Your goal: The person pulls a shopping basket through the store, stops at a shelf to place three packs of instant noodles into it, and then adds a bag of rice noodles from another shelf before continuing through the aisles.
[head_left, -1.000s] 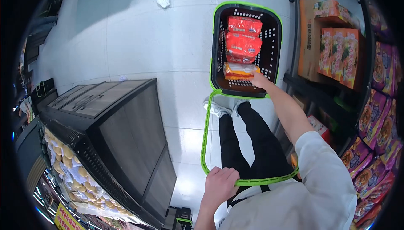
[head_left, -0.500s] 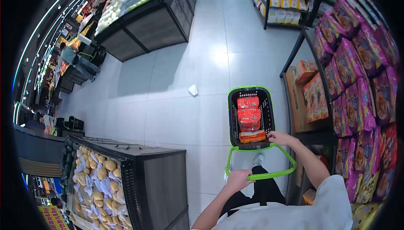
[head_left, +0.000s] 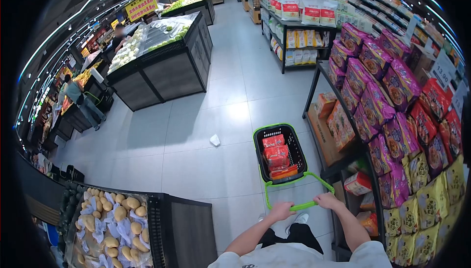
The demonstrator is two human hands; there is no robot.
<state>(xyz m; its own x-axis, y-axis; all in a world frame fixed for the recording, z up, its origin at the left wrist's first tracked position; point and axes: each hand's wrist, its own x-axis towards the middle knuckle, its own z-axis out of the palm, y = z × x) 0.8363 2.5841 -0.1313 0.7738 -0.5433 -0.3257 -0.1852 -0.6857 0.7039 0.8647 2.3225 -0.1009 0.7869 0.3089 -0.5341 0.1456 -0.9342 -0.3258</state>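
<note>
A black shopping basket with a green rim is in front of me, tilted up at its far end. Several red packets and an orange-red packet lie inside it. Its green handle is swung toward my body. My left hand is closed round the left part of the handle bar. At the handle's right corner, my right hand has its fingers curled on the bar.
On the right, a black shelf carries purple noodle packs and yellow packs. A potato bin is at lower left, a produce stand ahead. A white scrap lies on the floor. Another person stands far left.
My right hand has moved from the basket's near rim onto the handle. The view has tilted up, showing more of the aisle. My left hand stays on the handle.
</note>
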